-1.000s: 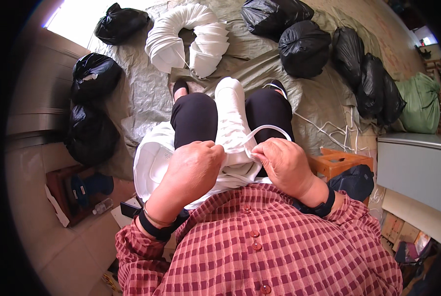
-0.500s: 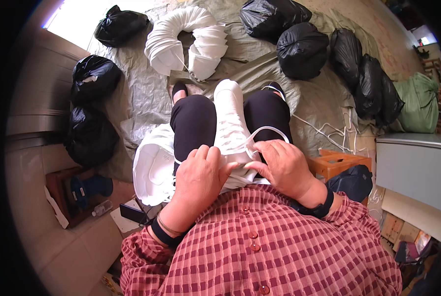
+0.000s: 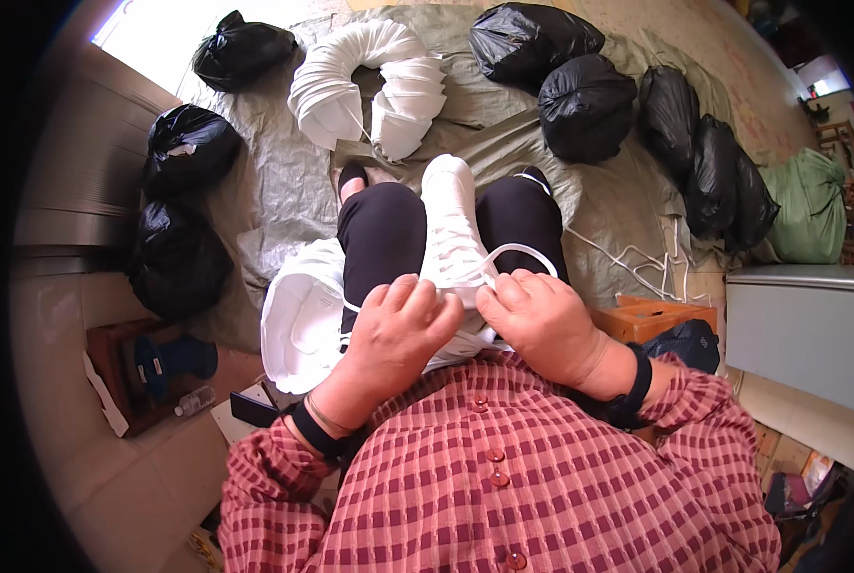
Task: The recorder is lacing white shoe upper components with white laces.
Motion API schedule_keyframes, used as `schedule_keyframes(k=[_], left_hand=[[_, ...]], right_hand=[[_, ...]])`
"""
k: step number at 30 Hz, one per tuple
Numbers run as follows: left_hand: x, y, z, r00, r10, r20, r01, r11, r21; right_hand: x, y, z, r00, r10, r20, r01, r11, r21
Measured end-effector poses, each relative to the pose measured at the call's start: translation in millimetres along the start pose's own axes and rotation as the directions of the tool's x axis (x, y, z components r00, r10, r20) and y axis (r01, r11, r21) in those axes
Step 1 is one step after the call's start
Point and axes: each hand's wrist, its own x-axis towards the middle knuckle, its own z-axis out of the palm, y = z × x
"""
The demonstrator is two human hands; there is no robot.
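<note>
Pinching a white cord [image 3: 513, 253] with our right hand [image 3: 541, 320], we press our left hand [image 3: 398, 329] closed on the white stack [image 3: 451, 229] across our lap, probably steadying it.

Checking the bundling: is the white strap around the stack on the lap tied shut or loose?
Loose: the white strap arcs in an open loop off the white stack, while left hand and right hand pinch it; no knot shows.

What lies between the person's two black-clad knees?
In the head view, a white stack of masks lies lengthwise between the knees, its near end under both hands.
</note>
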Motion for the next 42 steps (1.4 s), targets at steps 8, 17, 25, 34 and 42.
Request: schedule_keyframes(k=[8,17,25,34,42], left_hand=[[23.3,-4.6,-20.7,0.954,0.176,0.242,-0.198,0.978,0.067],[49.5,33.5,-61.0,0.957,-0.218,-0.189,-0.011,0.628,-0.778],[40.7,24.1,-13.1,0.757,-0.579,0.301,0.302,-0.098,-0.948],[30.6,15.9,-17.3,0.785,-0.509,0.354,0.403,-0.015,-0.915],[9.1,25.2,-89.5,0.843,-0.41,0.349,0.405,0.056,-0.913]], right_hand=[[28.5,16.3,-6.3,0.994,-0.109,0.007,0.105,0.972,0.209],[20.1,34.3,-24.7,0.794,0.509,0.332,-0.25,-0.225,0.942],[32.8,-7.0,-16.5,0.785,0.541,0.3,-0.376,0.032,0.926],[30.5,-4.4,-22.4,0.711,0.459,0.533,-0.51,-0.186,0.84],[16.5,40.6,5.0,0.975,0.18,0.127,-0.221,0.771,0.597]])
